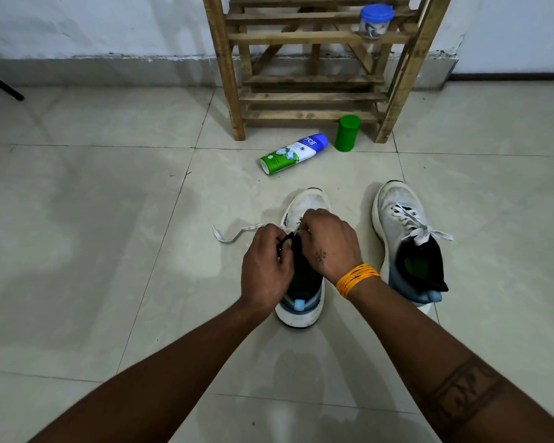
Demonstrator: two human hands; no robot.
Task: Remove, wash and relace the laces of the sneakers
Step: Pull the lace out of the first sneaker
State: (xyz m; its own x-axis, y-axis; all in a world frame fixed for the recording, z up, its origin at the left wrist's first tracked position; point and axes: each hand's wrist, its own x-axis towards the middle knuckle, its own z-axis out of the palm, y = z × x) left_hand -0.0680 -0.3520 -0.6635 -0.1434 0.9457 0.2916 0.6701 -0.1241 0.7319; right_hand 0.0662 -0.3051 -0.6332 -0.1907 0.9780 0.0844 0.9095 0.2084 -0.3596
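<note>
Both hands met over the left sneaker (303, 302), which stood on the tiled floor (109, 219) at lower centre of the frame, its long axis running from the heel nearest the person up to the toe pointing at the top of the frame. The left hand (266, 266) sat at the left side of the tongue, its fingers (283, 247) curled and pressed together around the dark collar or the lace there; what exactly they pinched could not be told. The right hand (328, 243) lay slightly further up the frame, over the eyelet rows, its fingers (307, 219) bent down onto the lacing, apparently nipping a strand, though the grip itself was hidden. A loose end of the white lace (234, 235) trailed off to the left of the hands, lying flat on the floor. So the lace lay directly under the right fingertips, and that hand seemed the nearer one for drawing the next crossing out, pulling toward the person along the shoe's axis.

The right sneaker (406, 241) stood just to the right, parallel, its lace (410, 222) threaded but untied.

Above centre, a bottle (293, 153) lay on its side; its blue end showed the partial letters "ycil", the rest too small to read. A green canister (347, 133) stood beside a wooden rack (311, 68), which held a blue-lidded jar (375, 20).
</note>
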